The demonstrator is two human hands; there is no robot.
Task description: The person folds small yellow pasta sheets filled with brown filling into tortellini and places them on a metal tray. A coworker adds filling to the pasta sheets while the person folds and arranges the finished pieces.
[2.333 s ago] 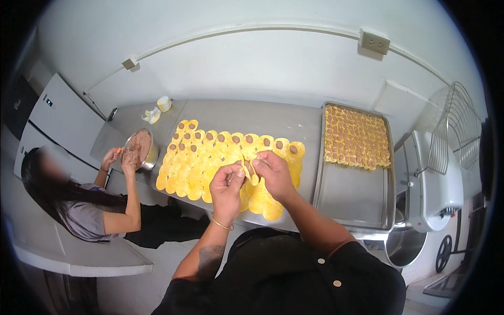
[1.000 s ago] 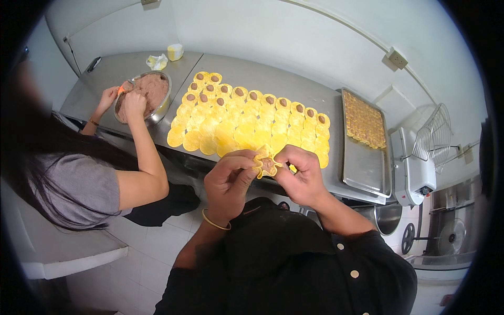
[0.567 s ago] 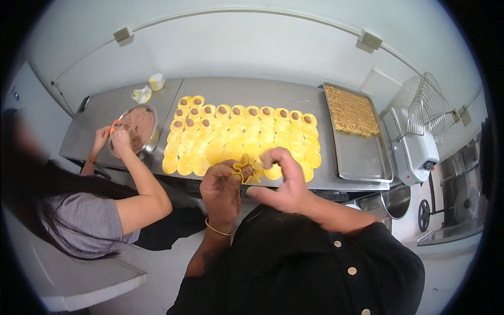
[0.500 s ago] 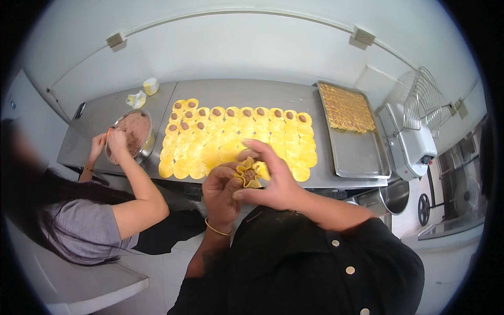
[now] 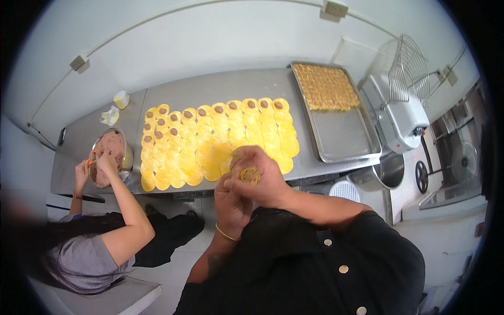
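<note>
A small open-topped dumpling (image 5: 250, 175), yellow wrapper around brown filling, sits in the curl of my right hand (image 5: 265, 181), with only its top showing. My left hand (image 5: 231, 202), with a bangle at the wrist, is closed against it from below left; its fingertips are partly hidden. Just beyond my hands, overlapping round yellow wrappers (image 5: 210, 152) cover part of the steel table (image 5: 210, 81). Dabs of brown filling (image 5: 187, 114) lie on the wrappers of the far row and the left end.
At the right, a metal tray (image 5: 346, 142) holds tight rows of dumplings (image 5: 325, 86) in its far half. Beside it stands a white machine (image 5: 396, 113) with a wire guard. On my left a co-worker's hands (image 5: 100, 167) work at a steel bowl (image 5: 128, 157) of pinkish-brown filling.
The dumpling's wrapper, flared with open folds before, is now gathered in, and my right hand has closed around it. The view has shifted right. The co-worker's hands have moved within the bowl area.
</note>
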